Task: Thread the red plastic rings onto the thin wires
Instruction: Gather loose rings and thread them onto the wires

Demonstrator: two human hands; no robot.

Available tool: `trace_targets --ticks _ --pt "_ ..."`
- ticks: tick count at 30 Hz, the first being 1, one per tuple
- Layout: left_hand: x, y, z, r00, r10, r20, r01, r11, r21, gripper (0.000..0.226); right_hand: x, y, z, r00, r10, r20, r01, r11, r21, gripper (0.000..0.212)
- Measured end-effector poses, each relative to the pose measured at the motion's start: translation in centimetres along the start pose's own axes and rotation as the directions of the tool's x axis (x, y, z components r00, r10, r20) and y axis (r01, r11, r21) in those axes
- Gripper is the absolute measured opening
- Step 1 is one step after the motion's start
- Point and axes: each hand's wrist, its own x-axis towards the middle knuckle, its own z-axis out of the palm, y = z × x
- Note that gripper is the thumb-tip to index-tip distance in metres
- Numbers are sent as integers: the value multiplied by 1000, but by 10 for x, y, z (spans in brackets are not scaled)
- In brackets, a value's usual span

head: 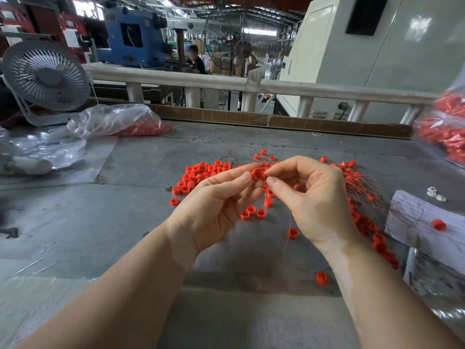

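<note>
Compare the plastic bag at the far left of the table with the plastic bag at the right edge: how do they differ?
The left bag lies slumped on the table, while the right bag stands taller and is cut off by the frame. The left bag looks mostly empty, with red rings only at its far end; the right bag looks packed with them. Both are clear plastic holding red rings.

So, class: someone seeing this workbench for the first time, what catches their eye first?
Two bare hands meet at centre: the left hand pinches a small red plastic ring while the right hand pinches beside it. Behind them, a scatter of loose red rings lies on the grey table, with a tangle of thin wires to the right.
</note>
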Motion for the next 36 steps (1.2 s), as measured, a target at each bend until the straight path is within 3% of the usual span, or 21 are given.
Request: trace_targets --ticks 36 --pt "1 -2 0 998 61 33 -61 998 23 25 0 -3 -2 997 75 -20 -73 992 105 27"
